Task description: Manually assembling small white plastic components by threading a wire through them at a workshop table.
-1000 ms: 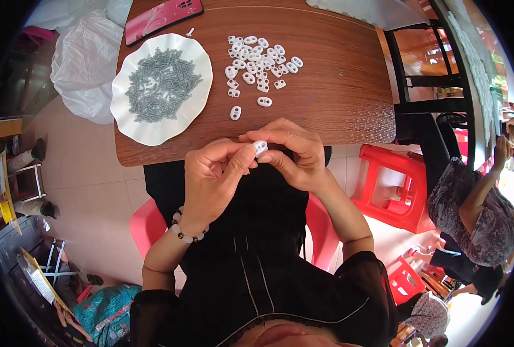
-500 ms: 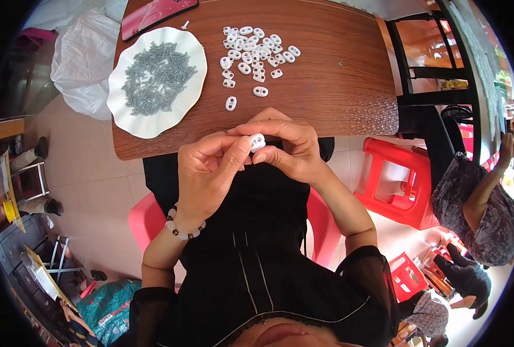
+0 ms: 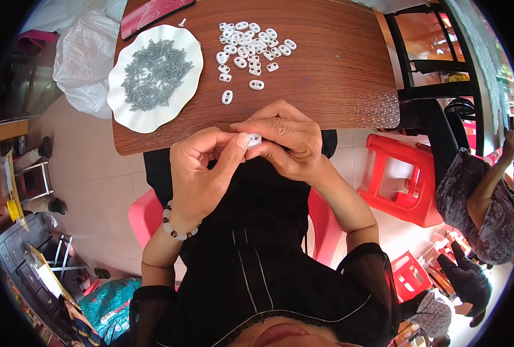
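Observation:
A small white plastic piece with two holes, like a cord lock [image 3: 254, 139], is pinched between my two hands just off the table's near edge. My left hand [image 3: 202, 165] grips it with thumb and forefinger from the left. From the right, the thumb and fingers of my right hand [image 3: 291, 141] close on the same piece. Whether anything else is tucked in my fingers is hidden. Beyond my hands, a loose pile of similar white pieces [image 3: 250, 43] lies on the brown table [image 3: 338, 75], with two single ones closer to me. A scalloped white plate [image 3: 153, 122] holds many small grey springs [image 3: 155, 75].
A pink phone [image 3: 153, 14] lies at the far left corner, near a tiny white part [image 3: 182, 22]. White plastic bags [image 3: 86, 63] hang left of the table. To the right stand a red stool [image 3: 404, 182] and a black metal frame [image 3: 436, 95]. Other people [image 3: 482, 202] sit at far right.
My hands have tightened around the white piece, and my right hand's fingers now cover more of it. The view has shifted slightly; the items on the table stay in place.

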A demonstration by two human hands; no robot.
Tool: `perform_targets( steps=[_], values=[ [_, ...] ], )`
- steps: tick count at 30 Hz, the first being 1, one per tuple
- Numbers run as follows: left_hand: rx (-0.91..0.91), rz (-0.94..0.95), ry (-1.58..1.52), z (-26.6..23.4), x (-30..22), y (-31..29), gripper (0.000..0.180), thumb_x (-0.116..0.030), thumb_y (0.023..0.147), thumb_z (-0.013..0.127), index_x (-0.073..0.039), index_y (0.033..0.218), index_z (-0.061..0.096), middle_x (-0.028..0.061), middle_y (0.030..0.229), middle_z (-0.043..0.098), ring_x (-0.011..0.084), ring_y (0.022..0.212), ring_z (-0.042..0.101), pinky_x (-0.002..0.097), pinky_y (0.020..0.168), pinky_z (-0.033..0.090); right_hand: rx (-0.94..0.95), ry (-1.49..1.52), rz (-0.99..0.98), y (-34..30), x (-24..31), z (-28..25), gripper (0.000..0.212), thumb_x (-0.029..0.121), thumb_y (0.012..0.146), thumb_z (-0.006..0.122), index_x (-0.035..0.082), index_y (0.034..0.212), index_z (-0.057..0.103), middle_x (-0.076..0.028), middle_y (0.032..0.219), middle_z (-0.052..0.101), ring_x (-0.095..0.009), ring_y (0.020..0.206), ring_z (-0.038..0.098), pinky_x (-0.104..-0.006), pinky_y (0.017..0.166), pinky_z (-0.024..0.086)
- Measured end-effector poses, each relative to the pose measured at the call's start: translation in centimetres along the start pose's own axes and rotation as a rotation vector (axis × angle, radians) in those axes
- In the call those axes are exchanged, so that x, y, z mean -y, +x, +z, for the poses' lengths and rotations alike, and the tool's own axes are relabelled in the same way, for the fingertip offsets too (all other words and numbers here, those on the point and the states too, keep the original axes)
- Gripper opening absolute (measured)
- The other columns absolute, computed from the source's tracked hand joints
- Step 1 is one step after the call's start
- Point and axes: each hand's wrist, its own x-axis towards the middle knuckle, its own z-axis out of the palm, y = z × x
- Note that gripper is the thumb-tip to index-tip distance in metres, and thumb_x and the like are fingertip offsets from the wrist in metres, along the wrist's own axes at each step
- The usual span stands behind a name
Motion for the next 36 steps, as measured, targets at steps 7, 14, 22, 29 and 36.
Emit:
perform_targets(
  steps=[7,14,22,29,36],
  values=[
    [0.009,0.004,-0.015,0.2,0.0,-0.4,0.012,-0.004,0.089,0.064,0.007,0.089,0.068,0.0062,0.075,0.065,0.0075,0.068,0.061,0.0198,0.062,0.047,-0.037,-0.059,-0.062,-0.3,0.0,0.2,0.033,0.012,0.070,0.075,0.003,0.102,0.071,-0.004,0.079,0.070,-0.021,0.078,0.061,-0.0307,0.067,0.049],
    [-0.003,-0.017,-0.076,0.2,0.1,-0.7,0.012,-0.003,0.090,0.063,0.007,0.092,0.067,0.0062,0.076,0.065,0.0075,0.069,0.060,0.0199,0.062,0.047,-0.039,-0.088,-0.075,-0.4,0.3,0.4,0.031,0.014,0.074,0.073,0.004,0.103,0.070,-0.004,0.082,0.070,-0.022,0.078,0.061,-0.0315,0.069,0.049],
    [-0.031,0.009,-0.096,0.5,0.5,-0.6,0.015,-0.008,0.092,0.062,0.005,0.087,0.066,0.0027,0.072,0.059,0.0053,0.063,0.052,0.0187,0.058,0.041,0.026,-0.055,-0.060,0.0,0.3,0.1,0.039,0.017,0.077,0.071,0.003,0.113,0.066,-0.004,0.094,0.070,-0.022,0.084,0.061,-0.0323,0.075,0.049],
    [-0.036,0.015,-0.110,0.3,0.7,-0.6,0.015,-0.009,0.092,0.062,0.005,0.087,0.066,0.0028,0.072,0.059,0.0053,0.064,0.052,0.0187,0.059,0.041,0.031,-0.045,-0.060,0.0,0.1,0.2,0.041,0.019,0.078,0.071,0.002,0.115,0.065,-0.005,0.097,0.070,-0.022,0.084,0.061,-0.0326,0.075,0.049],
    [0.002,-0.049,-0.205,-0.3,1.1,-0.4,0.014,-0.006,0.091,0.062,0.007,0.092,0.067,0.0062,0.076,0.064,0.0066,0.068,0.057,0.0195,0.060,0.044,0.053,-0.041,-0.024,0.0,0.0,0.2,0.039,0.023,0.079,0.071,0.000,0.110,0.067,-0.008,0.096,0.071,-0.022,0.085,0.061,-0.0306,0.073,0.051]
  ],
)
